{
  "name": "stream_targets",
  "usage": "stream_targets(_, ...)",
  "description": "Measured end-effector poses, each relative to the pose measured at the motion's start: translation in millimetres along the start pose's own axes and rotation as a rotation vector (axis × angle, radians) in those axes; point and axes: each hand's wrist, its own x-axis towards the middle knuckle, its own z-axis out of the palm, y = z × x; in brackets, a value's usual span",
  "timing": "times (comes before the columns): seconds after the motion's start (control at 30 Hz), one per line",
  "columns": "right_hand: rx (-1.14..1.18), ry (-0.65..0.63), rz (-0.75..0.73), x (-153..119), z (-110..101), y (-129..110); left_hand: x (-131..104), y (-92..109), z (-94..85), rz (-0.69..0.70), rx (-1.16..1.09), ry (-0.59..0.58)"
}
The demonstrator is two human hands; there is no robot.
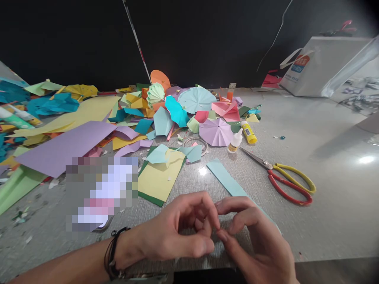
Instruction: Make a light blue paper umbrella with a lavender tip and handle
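My left hand [183,230] and my right hand [257,236] meet at the table's front edge, fingers curled, with their tips touching. The left index finger rests against the right thumb. Anything held between the fingertips is too small or hidden to make out. A light blue paper strip [226,177] runs partly under my right hand. Beyond my left hand lies a stack of pale yellow paper [164,177] over a dark green sheet [158,203]. Scissors [271,166] with one yellow and one red handle lie open to the right, apart from both hands.
A small white glue bottle [233,144] and a yellow glue stick [249,132] stand and lie beyond the scissors. Folded paper fans [216,132], a tape ring [204,148] and paper scraps crowd the back. A blurred phone [102,227] lies left; a white bag [318,67] stands back right.
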Motion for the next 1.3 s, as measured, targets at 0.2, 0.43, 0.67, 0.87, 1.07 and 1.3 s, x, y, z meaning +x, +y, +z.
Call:
stream_targets(0.2, 0.012, -0.015, -0.018, -1.9, -0.1, 2.9, 0.2, 2.9, 1.7, -0.011, 0.042, 0.014)
stream_targets(0.43, 0.012, -0.043, -0.030, -1.9, 0.6, 2.5, -2.0, 2.3, 2.2, -0.012, 0.096, 0.018)
stream_targets(0.67, -0.080, -0.050, -0.056, -0.9, -2.7, -2.5, -4.6, 3.2, 4.1, -0.006, 0.153, 0.012)
stream_targets(0.87, -0.428, 0.064, -0.279, -8.0, -6.3, -6.9, -4.9, 4.0, 10.2, 0.039, 0.338, 0.113)
stream_targets(1.07, -0.569, 0.135, -0.301, -9.4, -8.3, -12.9, -7.3, -0.3, 12.2, 0.058, 0.583, 0.199)
stream_targets(1.3, -0.609, -0.048, -0.323, -9.6, -21.5, -18.1, -4.0, -0.3, 13.0, -0.003, 0.624, 0.246)
